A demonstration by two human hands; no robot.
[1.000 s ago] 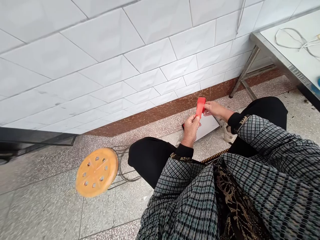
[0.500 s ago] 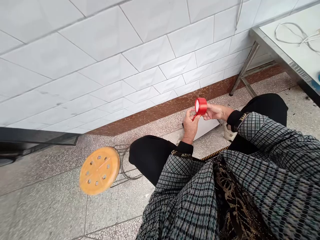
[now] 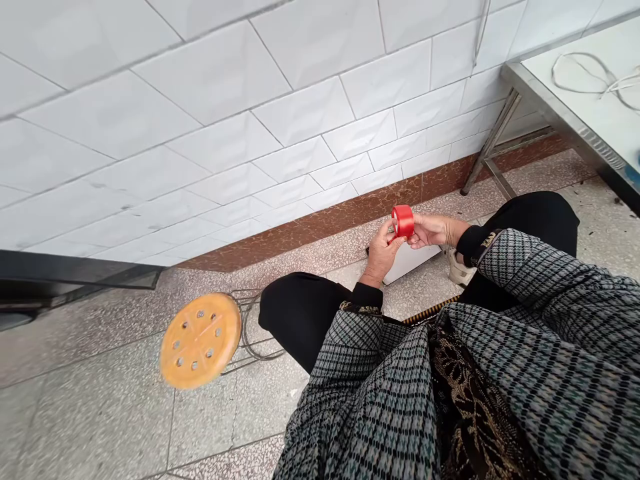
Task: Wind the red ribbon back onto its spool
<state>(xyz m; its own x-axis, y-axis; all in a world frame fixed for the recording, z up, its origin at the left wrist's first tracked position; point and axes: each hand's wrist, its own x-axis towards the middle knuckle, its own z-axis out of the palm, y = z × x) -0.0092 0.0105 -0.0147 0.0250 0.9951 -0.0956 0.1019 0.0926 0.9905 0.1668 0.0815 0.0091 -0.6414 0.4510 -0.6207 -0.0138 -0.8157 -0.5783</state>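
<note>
A roll of shiny red ribbon (image 3: 404, 221) with a pale core is held up between my two hands, above the gap between my knees. My left hand (image 3: 384, 252) grips the roll from its left and lower side, with fingers at the core opening. From the right, the fingers of my right hand (image 3: 429, 231) are curled against the roll's lower right side. Part of these fingertips is hidden behind the roll. Below the hands, a flat white panel (image 3: 411, 263) shows near the floor.
An orange round stool (image 3: 201, 341) with holes and metal legs stands to the left. At the right is a metal-edged table (image 3: 575, 110) with a white cable (image 3: 613, 83). A white tiled wall (image 3: 300, 140) runs ahead. A black object (image 3: 75, 270) juts in at the left.
The ribbon roll sits slightly lower in view and has turned, so less of its core opening shows. My left hand's fingers have moved up toward the core. The whole view has shifted slightly.
</note>
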